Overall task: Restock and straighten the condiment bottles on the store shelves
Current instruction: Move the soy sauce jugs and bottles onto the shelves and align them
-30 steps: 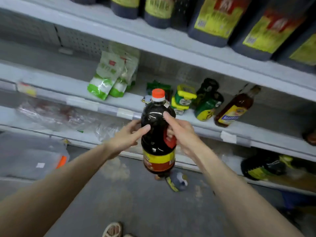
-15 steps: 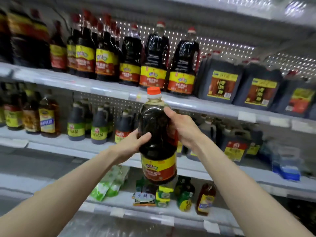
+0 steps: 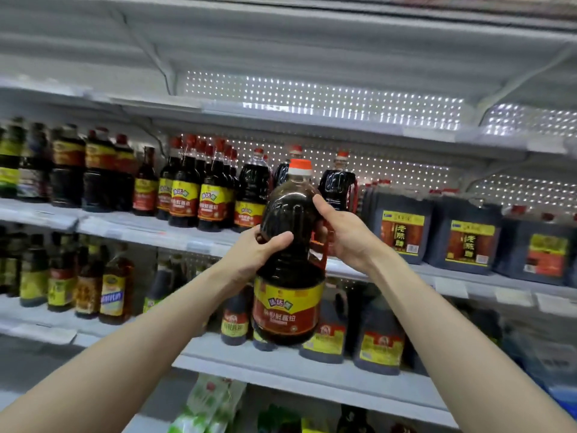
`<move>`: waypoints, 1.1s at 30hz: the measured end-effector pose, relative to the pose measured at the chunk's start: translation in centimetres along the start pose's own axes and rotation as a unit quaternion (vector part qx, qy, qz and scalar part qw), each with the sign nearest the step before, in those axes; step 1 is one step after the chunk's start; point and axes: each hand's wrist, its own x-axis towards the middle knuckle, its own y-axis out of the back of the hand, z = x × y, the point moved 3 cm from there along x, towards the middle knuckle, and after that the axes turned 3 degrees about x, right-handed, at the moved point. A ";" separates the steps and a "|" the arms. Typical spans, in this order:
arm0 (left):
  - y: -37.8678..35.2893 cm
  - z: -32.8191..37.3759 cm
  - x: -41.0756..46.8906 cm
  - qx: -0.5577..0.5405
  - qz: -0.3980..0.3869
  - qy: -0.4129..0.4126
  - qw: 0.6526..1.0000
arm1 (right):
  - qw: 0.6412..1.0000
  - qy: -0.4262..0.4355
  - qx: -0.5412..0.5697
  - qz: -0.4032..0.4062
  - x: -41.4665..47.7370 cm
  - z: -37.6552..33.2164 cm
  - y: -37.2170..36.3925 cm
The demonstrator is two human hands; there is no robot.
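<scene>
The soy bottle (image 3: 288,276) is clasped in curled fingers (image 3: 279,239) of left hand (image 3: 254,256) and right hand (image 3: 346,234); shelved bottles (image 3: 252,190) could be toppled on insertion.

We have one view, worn on the head. It faces the store shelves (image 3: 140,231) from close by, tilted slightly upward.

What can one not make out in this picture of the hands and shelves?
All in the head view:
Red handle of the held bottle: mostly covered by the right hand.
Left hand fingertips: behind the bottle.
Far-left bottles: labels blurred.
Green packets: cut by the bottom edge.
</scene>
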 end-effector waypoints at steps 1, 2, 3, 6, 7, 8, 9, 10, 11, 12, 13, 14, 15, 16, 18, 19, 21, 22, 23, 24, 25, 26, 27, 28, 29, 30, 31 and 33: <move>0.5 0.7 0.4 0.006 0.011 -0.009 1.000 | 1.000 0.005 0.002 -0.011 0.5 -0.6 -0.2; 1.0 1.5 0.8 0.010 0.023 -0.017 1.000 | 1.000 0.007 0.000 -0.019 0.9 -1.3 -0.4; 1.4 2.2 1.1 0.011 0.031 -0.023 0.999 | 0.999 0.012 -0.007 -0.030 1.4 -1.9 -0.7; 3.0 4.3 2.1 0.007 0.039 -0.042 0.998 | 0.998 0.027 -0.032 -0.044 3.0 -3.8 -1.5; 3.6 4.9 2.5 0.007 0.041 -0.050 0.998 | 0.998 0.036 -0.037 -0.047 3.6 -4.5 -2.0; 4.2 5.5 2.9 0.009 0.044 -0.058 0.997 | 0.997 0.042 -0.045 -0.046 4.2 -5.1 -2.4; 4.9 5.9 3.4 0.013 0.046 -0.067 0.997 | 0.997 0.045 -0.055 -0.040 5.0 -5.5 -2.9; 5.4 6.4 3.8 0.013 0.050 -0.072 0.996 | 0.996 0.049 -0.062 -0.030 5.6 -6.0 -3.2; 6.0 6.7 4.3 0.013 0.053 -0.078 0.995 | 0.995 0.058 -0.073 -0.024 6.2 -6.4 -3.6; 6.8 7.0 4.8 0.014 0.058 -0.084 0.995 | 0.994 0.065 -0.081 -0.017 6.9 -6.7 -4.1; 7.7 7.1 5.4 0.018 0.062 -0.093 0.994 | 0.993 0.072 -0.089 -0.014 8.0 -6.9 -4.5; 8.5 7.2 6.0 0.022 0.065 -0.100 0.993 | 0.993 0.078 -0.093 -0.012 8.8 -7.0 -5.0; 9.4 7.1 6.7 0.025 0.064 -0.108 0.992 | 0.992 0.083 -0.093 -0.010 9.8 -7.0 -5.5; 10.3 7.0 7.4 0.028 0.060 -0.117 0.991 | 0.992 0.087 -0.092 -0.008 10.7 -6.9 -5.9; 11.9 6.7 9.1 0.036 0.056 -0.122 0.990 | 0.992 0.089 -0.085 -0.004 12.5 -6.6 -6.5; 12.8 6.4 10.1 0.040 0.055 -0.123 0.990 | 0.993 0.087 -0.083 -0.002 13.5 -6.4 -6.8; 14.4 5.9 12.2 0.043 0.053 -0.134 0.989 | 0.993 0.082 -0.087 0.002 15.4 -6.1 -7.2; 15.2 5.6 13.3 0.044 0.049 -0.138 0.988 | 0.993 0.083 -0.089 0.006 16.3 -6.1 -7.4; 15.8 5.2 14.4 0.043 0.045 -0.138 0.988 | 0.992 0.087 -0.088 0.013 17.1 -6.0 -7.6; 16.4 4.9 15.3 0.040 0.040 -0.136 0.989 | 0.992 0.091 -0.085 0.024 18.1 -5.8 -7.7; 16.9 4.5 16.3 0.037 0.032 -0.133 0.990 | 0.992 0.093 -0.081 0.036 19.1 -5.4 -7.8; 17.4 3.9 17.1 0.032 0.024 -0.131 0.991 | 0.992 0.093 -0.078 0.046 20.0 -5.1 -7.8; 17.9 3.2 18.2 0.028 0.017 -0.128 0.991 | 0.991 0.093 -0.077 0.056 21.1 -4.6 -7.9; 18.0 2.8 18.8 0.027 0.015 -0.129 0.991 | 0.991 0.092 -0.076 0.062 21.7 -4.1 -7.7; 18.1 2.3 19.3 0.027 0.013 -0.130 0.991 | 0.991 0.091 -0.076 0.065 22.2 -3.7 -7.5; 18.4 1.7 20.2 0.024 0.009 -0.130 0.991 | 0.990 0.090 -0.075 0.072 23.0 -3.3 -7.4; 18.6 1.1 20.9 0.022 0.005 -0.129 0.991 | 0.990 0.090 -0.072 0.081 23.7 -2.9 -7.3; 18.7 0.0 21.9 0.018 0.004 -0.121 0.992 | 0.989 0.087 -0.074 0.092 24.4 -2.2 -6.9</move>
